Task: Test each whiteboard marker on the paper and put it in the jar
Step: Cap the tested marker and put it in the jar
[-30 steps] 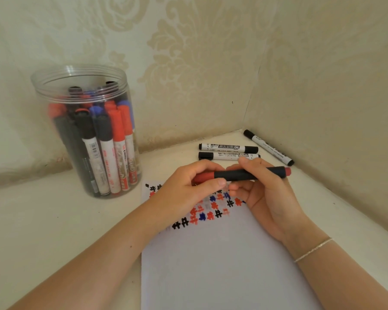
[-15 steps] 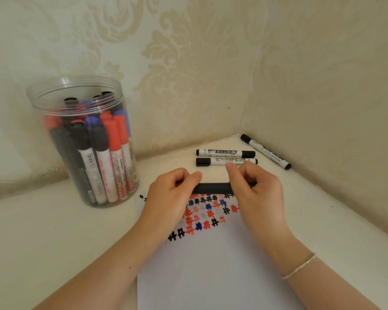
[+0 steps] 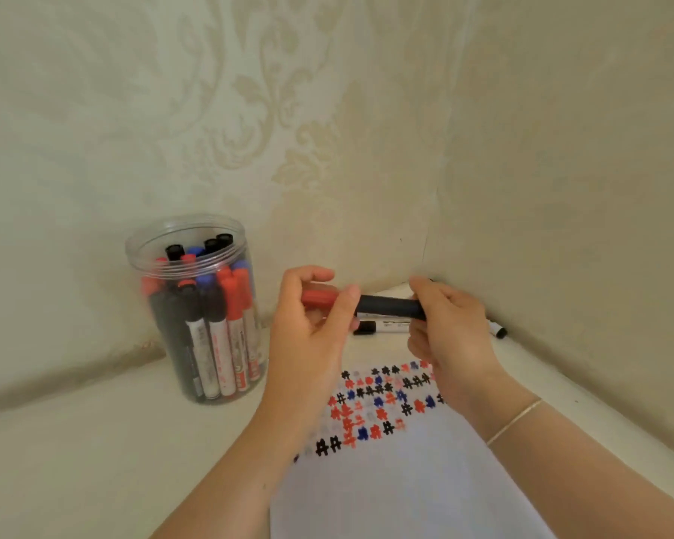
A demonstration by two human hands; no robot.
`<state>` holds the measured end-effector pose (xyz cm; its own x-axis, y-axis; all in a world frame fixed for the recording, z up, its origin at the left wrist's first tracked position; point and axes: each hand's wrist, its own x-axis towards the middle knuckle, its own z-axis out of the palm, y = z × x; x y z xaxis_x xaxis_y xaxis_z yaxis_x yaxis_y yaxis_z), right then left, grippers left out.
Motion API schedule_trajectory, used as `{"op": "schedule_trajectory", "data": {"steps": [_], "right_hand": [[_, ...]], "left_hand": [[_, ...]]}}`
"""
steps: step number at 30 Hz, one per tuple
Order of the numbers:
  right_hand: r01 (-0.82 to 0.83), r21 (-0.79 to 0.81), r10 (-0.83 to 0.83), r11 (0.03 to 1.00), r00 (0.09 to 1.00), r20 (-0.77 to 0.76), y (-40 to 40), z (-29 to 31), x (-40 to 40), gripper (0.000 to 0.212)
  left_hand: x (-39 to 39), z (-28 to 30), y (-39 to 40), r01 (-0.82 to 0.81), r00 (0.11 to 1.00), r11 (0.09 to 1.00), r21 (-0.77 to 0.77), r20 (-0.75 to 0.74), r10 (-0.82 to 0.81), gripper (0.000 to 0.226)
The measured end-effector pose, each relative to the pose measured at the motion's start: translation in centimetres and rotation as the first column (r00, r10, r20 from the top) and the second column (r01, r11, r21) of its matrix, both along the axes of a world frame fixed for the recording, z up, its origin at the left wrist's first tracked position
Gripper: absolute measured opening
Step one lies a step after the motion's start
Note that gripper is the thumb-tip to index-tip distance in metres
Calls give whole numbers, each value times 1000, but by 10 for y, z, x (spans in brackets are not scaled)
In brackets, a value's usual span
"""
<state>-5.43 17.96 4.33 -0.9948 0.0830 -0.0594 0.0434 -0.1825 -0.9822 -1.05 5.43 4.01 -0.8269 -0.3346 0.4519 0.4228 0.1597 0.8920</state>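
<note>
I hold a black-bodied marker with a red cap level in the air above the paper. My left hand grips the red cap end, and my right hand grips the black barrel end. The paper's far part carries rows of black, red and blue hash marks. A clear plastic jar stands open to the left, packed with several upright markers with black, red and blue caps.
Behind my hands, loose black-capped markers lie on the pale tabletop near the corner, and another marker end shows by the right wall. Patterned wallpaper walls meet in a corner close behind. A thin bracelet sits on my right wrist.
Both hands have lifted the marker up off the paper and my view has tilted up. The red cap end shows again between my left fingers.
</note>
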Motion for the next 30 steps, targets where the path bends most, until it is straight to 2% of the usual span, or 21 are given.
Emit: {"op": "schedule_trajectory", "data": {"steps": [2, 4, 5, 9, 12, 13, 14, 15, 16, 17, 18, 20, 23, 27, 30], "right_hand": [[-62, -124, 60, 990, 998, -20, -24, 24, -1, 32], [-151, -227, 146, 962, 989, -36, -51, 47, 0, 26], [-199, -230, 190, 953, 980, -58, -64, 58, 1, 24], [-288, 84, 300, 954, 914, -272, -99, 88, 2, 30], [-310, 354, 440, 882, 810, -387, -109, 90, -5, 21], [-234, 507, 472, 830, 778, -414, -109, 86, -10, 27], [-72, 697, 495, 714, 755, -429, -105, 81, -15, 33], [130, 853, 515, 505, 748, -419, -100, 75, -20, 34], [273, 929, 529, 251, 765, -368, -92, 69, -24, 32], [308, 951, 523, 23, 807, -275, -84, 62, -27, 29], [256, 955, 491, -151, 858, -153, -77, 52, -31, 28], [92, 933, 399, -349, 915, 59, -64, 27, -36, 31], [69, 893, 346, -446, 933, 100, -53, -8, -45, 32], [81, 886, 379, -457, 919, 111, -44, -32, -61, 32], [156, 899, 481, -409, 874, 67, -39, -35, -66, 28]], "left_hand": [[1, 25, -6, -40, 991, 995, 89, -126, 51, 28], [-2, 50, -19, -90, 968, 994, 69, -227, 104, 37], [-4, 63, -29, -128, 956, 991, 34, -263, 132, 39], [-16, 109, -82, -338, 906, 935, -104, -306, 294, 41], [-21, 126, -116, -461, 875, 842, -279, -303, 378, 41], [-21, 127, -123, -489, 865, 797, -355, -314, 391, 41], [-21, 127, -129, -508, 858, 740, -440, -329, 393, 42], [-21, 125, -132, -511, 859, 679, -528, -336, 385, 43], [-20, 122, -133, -498, 867, 616, -611, -332, 372, 44], [-21, 118, -133, -469, 881, 561, -682, -314, 355, 45], [-21, 114, -133, -434, 896, 522, -734, -288, 340, 45], [-22, 109, -133, -375, 918, 502, -780, -236, 318, 45], [-25, 110, -134, -336, 933, 502, -797, -208, 295, 44], [-26, 114, -134, -340, 928, 412, -845, -231, 293, 44], [-27, 116, -135, -315, 935, 371, -873, -220, 277, 44]]}}
